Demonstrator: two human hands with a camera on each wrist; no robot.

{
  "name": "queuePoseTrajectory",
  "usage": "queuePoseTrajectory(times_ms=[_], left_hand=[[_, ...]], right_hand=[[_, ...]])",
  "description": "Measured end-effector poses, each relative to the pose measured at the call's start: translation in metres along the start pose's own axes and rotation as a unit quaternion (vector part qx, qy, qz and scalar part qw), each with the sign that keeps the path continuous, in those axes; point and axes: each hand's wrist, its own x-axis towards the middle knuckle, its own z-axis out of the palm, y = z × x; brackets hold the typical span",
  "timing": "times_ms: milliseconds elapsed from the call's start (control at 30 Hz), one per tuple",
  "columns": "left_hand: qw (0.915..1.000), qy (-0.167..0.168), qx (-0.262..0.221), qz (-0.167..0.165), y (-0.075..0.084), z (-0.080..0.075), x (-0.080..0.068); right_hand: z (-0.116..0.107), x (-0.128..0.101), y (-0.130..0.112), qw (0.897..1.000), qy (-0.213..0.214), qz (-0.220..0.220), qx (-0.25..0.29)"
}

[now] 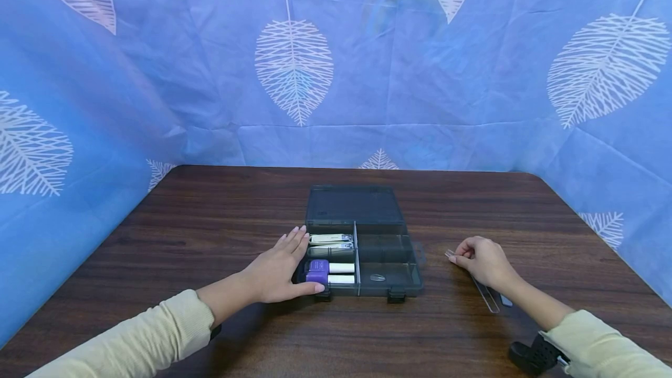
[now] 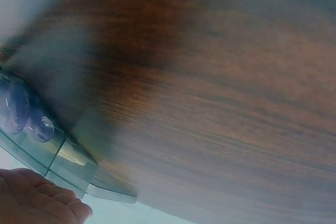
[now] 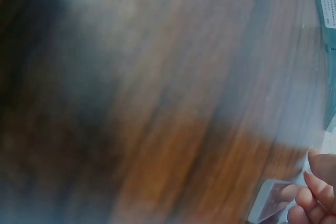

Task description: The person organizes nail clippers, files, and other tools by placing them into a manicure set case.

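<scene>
A dark see-through organizer box (image 1: 359, 290) lies with its lid (image 1: 352, 204) folded back. Its left side holds two nail clippers (image 1: 331, 239) and two purple nail polish bottles (image 1: 317, 276) with white caps. My left hand (image 1: 278, 267) rests against the box's left side, fingers extended and thumb at the front edge. To the box's right, my right hand (image 1: 485, 261) pinches a thin shiny two-pronged piece (image 1: 450, 253), like tweezers. Beneath that hand shows a slim U-shaped end (image 1: 492, 307); whether it belongs to the pinched piece, I cannot tell.
A small pale oval (image 1: 377, 277) shows in the box's right front compartment. Beside the right wrist lies a small grey item (image 1: 506, 301), mostly hidden. The brown wooden table (image 1: 236, 203) meets a blue leaf-print cloth (image 1: 210, 74) at the back and sides.
</scene>
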Motion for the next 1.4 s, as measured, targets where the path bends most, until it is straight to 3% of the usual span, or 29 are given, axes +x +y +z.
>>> queuePoseTrajectory(times_ms=[267,933,1400], left_hand=[[1.0000,-0.002,-0.002,-0.003,0.000,0.000,-0.001],[1.0000,-0.002,-0.003,0.000,0.000,0.001,-0.001],[1.0000,-0.002,0.000,0.001,0.000,-0.001,0.000]], right_hand=[[0.002,-0.002,-0.001,1.000,0.002,-0.023,-0.016],[-0.009,-0.005,-0.010,1.000,0.007,-0.019,0.005],[-0.013,-0.013,-0.031,0.995,0.039,-0.075,0.048]])
